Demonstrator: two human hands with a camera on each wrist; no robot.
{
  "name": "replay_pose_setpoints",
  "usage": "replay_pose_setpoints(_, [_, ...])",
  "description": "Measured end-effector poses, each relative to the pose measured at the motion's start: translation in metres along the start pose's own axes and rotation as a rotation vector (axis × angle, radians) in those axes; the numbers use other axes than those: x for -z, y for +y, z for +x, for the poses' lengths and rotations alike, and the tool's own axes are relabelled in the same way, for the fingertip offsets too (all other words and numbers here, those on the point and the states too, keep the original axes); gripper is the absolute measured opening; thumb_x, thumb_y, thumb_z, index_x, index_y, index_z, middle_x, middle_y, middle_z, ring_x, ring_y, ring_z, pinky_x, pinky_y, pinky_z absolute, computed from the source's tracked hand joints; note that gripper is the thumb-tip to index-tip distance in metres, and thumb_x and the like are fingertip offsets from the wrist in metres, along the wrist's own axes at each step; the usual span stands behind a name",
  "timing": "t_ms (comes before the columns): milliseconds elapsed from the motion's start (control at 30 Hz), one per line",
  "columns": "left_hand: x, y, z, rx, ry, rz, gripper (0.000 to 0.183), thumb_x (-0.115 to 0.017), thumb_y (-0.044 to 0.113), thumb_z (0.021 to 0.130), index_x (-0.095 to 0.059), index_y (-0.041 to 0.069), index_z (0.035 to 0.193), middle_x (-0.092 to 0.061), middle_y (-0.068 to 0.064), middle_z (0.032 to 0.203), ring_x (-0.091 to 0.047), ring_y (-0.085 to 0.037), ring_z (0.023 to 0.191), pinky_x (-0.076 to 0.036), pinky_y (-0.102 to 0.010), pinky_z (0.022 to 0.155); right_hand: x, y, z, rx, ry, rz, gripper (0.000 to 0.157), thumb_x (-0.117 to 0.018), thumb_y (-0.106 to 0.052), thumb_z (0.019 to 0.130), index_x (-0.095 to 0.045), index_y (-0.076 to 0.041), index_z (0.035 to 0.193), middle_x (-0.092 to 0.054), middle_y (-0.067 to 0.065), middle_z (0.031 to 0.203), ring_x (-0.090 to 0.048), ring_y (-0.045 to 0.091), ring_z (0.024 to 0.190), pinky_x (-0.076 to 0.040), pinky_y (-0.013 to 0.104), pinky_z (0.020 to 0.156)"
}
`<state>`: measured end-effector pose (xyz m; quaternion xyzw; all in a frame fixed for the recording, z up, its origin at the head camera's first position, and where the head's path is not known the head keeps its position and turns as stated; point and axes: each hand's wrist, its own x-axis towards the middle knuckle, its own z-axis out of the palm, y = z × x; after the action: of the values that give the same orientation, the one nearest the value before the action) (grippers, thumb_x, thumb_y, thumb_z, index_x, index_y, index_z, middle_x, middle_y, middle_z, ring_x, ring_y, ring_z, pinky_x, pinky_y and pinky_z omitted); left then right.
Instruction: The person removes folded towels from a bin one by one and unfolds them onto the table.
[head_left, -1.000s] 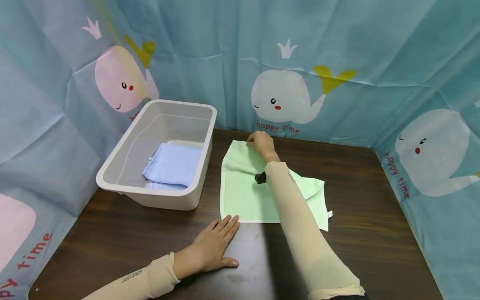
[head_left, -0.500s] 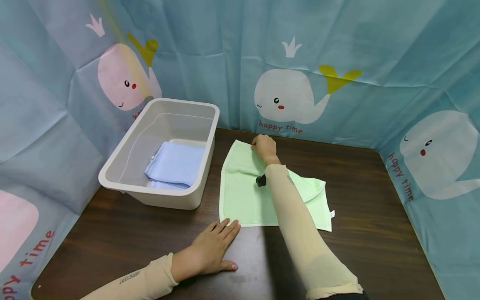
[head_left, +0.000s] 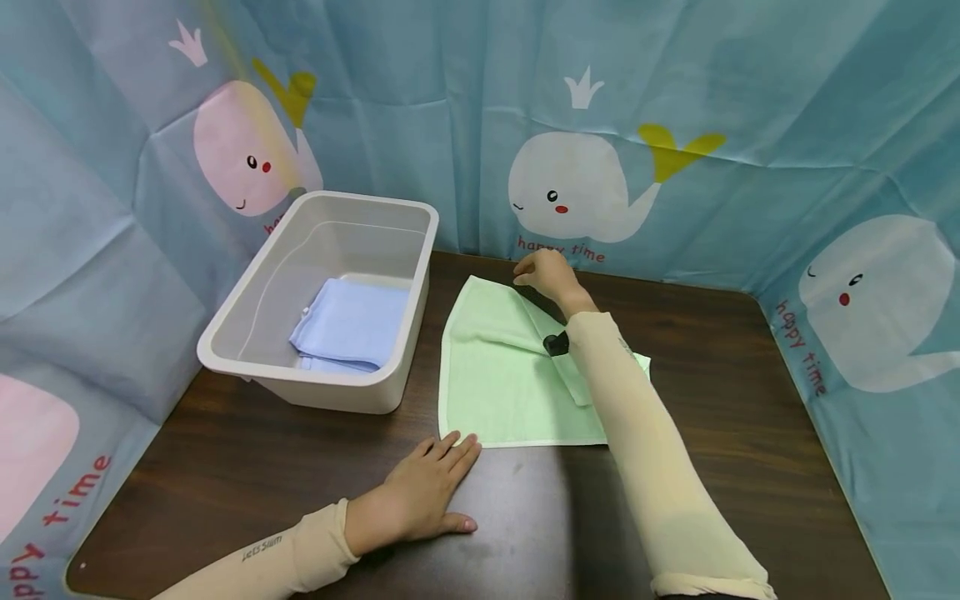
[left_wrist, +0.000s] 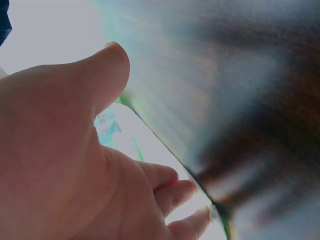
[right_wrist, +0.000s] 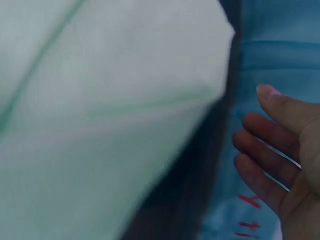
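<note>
A light green cloth (head_left: 495, 383) with pale edging lies on the dark table, its far right part folded over toward me. My left hand (head_left: 423, 492) is spread flat on the table, fingertips on the cloth's near left corner. In the left wrist view, the fingers of that left hand (left_wrist: 115, 180) reach the cloth's edge. Just beyond the cloth's far edge hovers my right hand (head_left: 551, 275). The right wrist view shows that hand (right_wrist: 285, 150) apart from the cloth (right_wrist: 125, 125), fingers loosely bent and holding nothing. My right forearm hides the cloth's right end.
Left of the cloth stands a grey plastic tub (head_left: 408, 350) with a folded blue cloth (head_left: 356, 321) inside. A blue whale-print curtain (head_left: 420, 125) hangs behind and at both sides of the wooden table (head_left: 735, 433). A small black device (head_left: 556, 344) sits at my right wrist.
My right hand has let go of the green cloth's far edge and moved slightly right and away. The cloth's fold now lies further over. My left hand has stayed in place.
</note>
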<state>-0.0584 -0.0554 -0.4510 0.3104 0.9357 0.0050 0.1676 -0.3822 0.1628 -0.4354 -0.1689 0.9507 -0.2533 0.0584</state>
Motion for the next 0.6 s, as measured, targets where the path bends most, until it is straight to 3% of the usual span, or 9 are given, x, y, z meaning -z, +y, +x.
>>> replay_pose_setpoints(167, [0.001, -0.001, 0.001, 0.005, -0.015, -0.018, 0.094, -0.047, 0.071, 0.082, -0.021, 0.013, 0.151, -0.021, -0.003, 0.159, -0.022, -0.026, 0.147, -0.027, -0.05, 0.116, 0.027, 0.008, -0.02, 0.051, -0.06, 0.091, 0.025, -0.07, -0.027, 0.085, -0.071, -0.019, 0.108, -0.072, 0.002, 0.109, -0.069, 0.019, 0.092, -0.056, 0.035, 0.081])
replay_pose_setpoints(300, [-0.002, -0.003, 0.003, 0.0, -0.021, -0.027, 0.094, -0.046, 0.071, 0.082, -0.02, 0.014, 0.152, -0.021, -0.003, 0.159, -0.022, -0.026, 0.147, -0.027, -0.049, 0.116, 0.035, 0.021, -0.055, 0.097, -0.07, 0.127, 0.022, -0.07, -0.029, 0.085, -0.072, -0.024, 0.106, -0.072, 0.002, 0.11, -0.068, 0.014, 0.092, -0.056, 0.035, 0.08])
replay_pose_setpoints(600, [-0.001, -0.006, 0.004, -0.009, -0.019, -0.034, 0.093, -0.048, 0.07, 0.082, -0.021, 0.013, 0.151, -0.024, -0.003, 0.159, -0.025, -0.026, 0.146, -0.028, -0.049, 0.115, 0.023, 0.057, -0.149, 0.266, -0.07, 0.169, 0.029, -0.068, -0.034, 0.084, -0.072, -0.017, 0.108, -0.073, 0.0, 0.105, -0.067, 0.006, 0.088, -0.055, 0.027, 0.073])
